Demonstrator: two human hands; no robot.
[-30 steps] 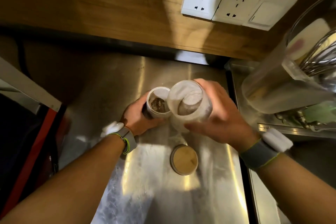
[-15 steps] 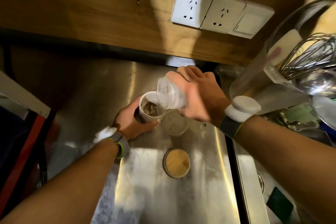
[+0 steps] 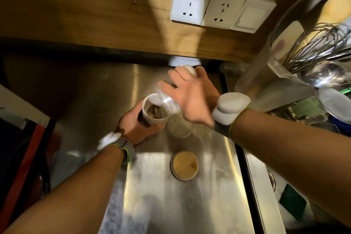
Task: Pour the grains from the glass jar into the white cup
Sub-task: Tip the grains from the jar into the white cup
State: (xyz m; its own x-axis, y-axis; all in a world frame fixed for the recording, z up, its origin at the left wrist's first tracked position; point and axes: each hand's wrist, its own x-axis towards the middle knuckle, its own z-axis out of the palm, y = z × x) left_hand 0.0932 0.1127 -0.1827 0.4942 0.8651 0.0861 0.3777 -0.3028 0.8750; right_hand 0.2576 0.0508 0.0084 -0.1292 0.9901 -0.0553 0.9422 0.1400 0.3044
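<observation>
A steel counter under a wood-panelled wall, lit warm from above.

I stood at a stainless steel countertop (image 3: 190, 205) whose brushed surface threw back bright glare. Behind it rose a wooden wall (image 3: 85, 11) striped with soft shadows, carrying two white sockets (image 3: 190, 2) and a white switch (image 3: 251, 15) side by side. To my right a clear container (image 3: 281, 59) held a wire whisk (image 3: 319, 43); a red-edged dark surface (image 3: 20, 167) sat low on my left.
</observation>
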